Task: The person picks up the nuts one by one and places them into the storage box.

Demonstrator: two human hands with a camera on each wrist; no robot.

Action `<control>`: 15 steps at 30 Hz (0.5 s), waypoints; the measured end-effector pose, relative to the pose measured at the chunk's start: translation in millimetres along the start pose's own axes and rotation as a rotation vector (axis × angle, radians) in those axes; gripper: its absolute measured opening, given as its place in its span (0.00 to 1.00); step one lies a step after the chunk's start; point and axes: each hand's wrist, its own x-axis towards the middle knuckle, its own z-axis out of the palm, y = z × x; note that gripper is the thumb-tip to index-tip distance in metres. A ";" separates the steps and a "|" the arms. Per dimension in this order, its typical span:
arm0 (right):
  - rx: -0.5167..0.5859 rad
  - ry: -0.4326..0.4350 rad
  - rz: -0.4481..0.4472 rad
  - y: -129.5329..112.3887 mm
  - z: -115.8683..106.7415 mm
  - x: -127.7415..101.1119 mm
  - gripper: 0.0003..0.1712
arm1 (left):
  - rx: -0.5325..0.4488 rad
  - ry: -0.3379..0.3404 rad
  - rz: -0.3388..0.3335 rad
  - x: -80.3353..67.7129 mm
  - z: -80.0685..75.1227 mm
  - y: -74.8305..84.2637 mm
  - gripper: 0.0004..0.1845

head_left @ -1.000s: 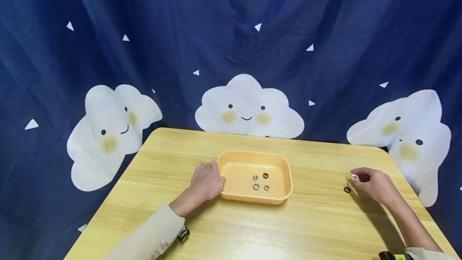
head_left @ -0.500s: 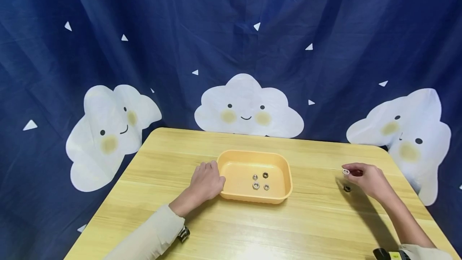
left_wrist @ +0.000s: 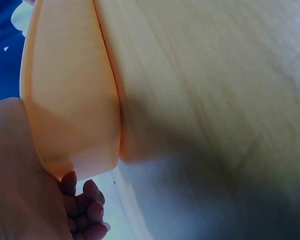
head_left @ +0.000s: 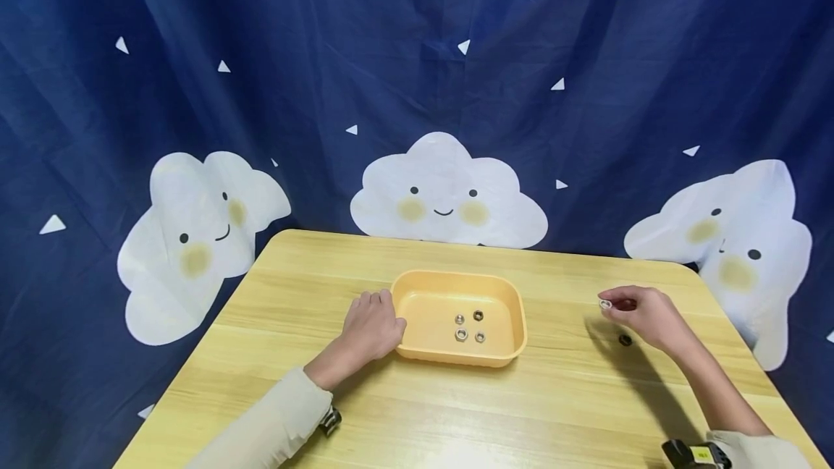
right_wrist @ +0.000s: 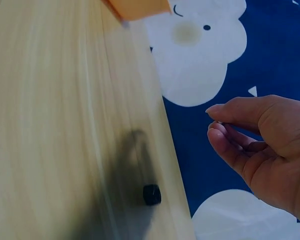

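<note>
An orange plastic tray (head_left: 459,358) stands on the table, with several hex nuts (head_left: 461,334) lying toward its right half, most silver and one dark. At the tray's left end, my left hand (head_left: 373,328) grips the rim, its fingers partly hidden. Above the table to the right, my right hand (head_left: 651,315) pinches a silver nut (head_left: 605,304) between thumb and fingertips; the right wrist view barely shows this nut. A dark nut (head_left: 625,340) lies on the tabletop below the right hand, apart from it, and shows black in the right wrist view.
The light wooden table (head_left: 521,411) has rounded far corners. Behind it hangs a dark blue curtain (head_left: 313,56) printed with white clouds and triangles. Bare wood lies between the tray and the dark nut.
My right hand has moved left and slightly away from me with the silver nut, leaving the dark nut behind on the table. The left hand stays at the tray.
</note>
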 end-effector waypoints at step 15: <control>0.075 -0.014 -0.108 -32.1 8.0 19.8 0.13 | 0.004 -0.028 -0.005 1.7 -1.4 0.0 0.12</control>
